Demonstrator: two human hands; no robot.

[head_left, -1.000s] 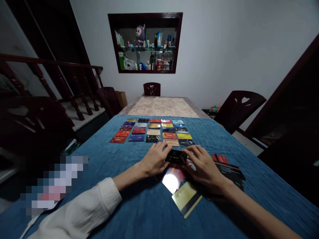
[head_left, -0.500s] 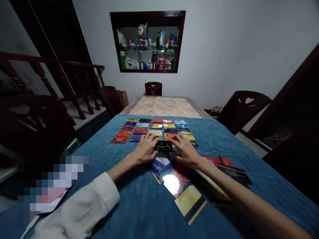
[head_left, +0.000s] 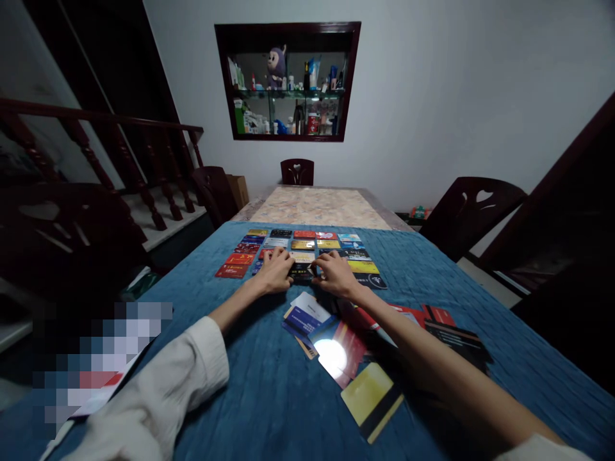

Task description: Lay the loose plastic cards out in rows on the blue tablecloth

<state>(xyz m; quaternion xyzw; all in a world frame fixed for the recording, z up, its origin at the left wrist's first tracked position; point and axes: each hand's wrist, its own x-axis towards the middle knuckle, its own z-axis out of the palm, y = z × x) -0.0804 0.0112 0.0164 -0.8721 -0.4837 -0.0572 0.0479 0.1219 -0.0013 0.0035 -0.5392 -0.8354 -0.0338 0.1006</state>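
Between my two hands lies a black card [head_left: 301, 272] with pale lettering, at the near edge of the card rows. My left hand [head_left: 276, 270] grips its left end, fingers bent. At its right end the fingers of my right hand [head_left: 333, 274] are closed on it. Rows of laid-out cards surround the hands, among them a red card [head_left: 232, 271] at the left and a yellow card [head_left: 362, 267] at the right. Nearer to me is a loose heap with a blue card [head_left: 307, 320] and a gold card with a black stripe [head_left: 372, 394].
A blue cloth [head_left: 259, 397] covers the near part of the table. Black cards [head_left: 459, 342] and a red card [head_left: 439, 315] lie under and beside my right forearm. Dark wooden chairs [head_left: 473, 211] stand around. A blurred pale item [head_left: 103, 384] is at the left.
Both hands have moved forward and slightly left with the black card, from above the loose heap to the near edge of the rows. More of the heap now shows.
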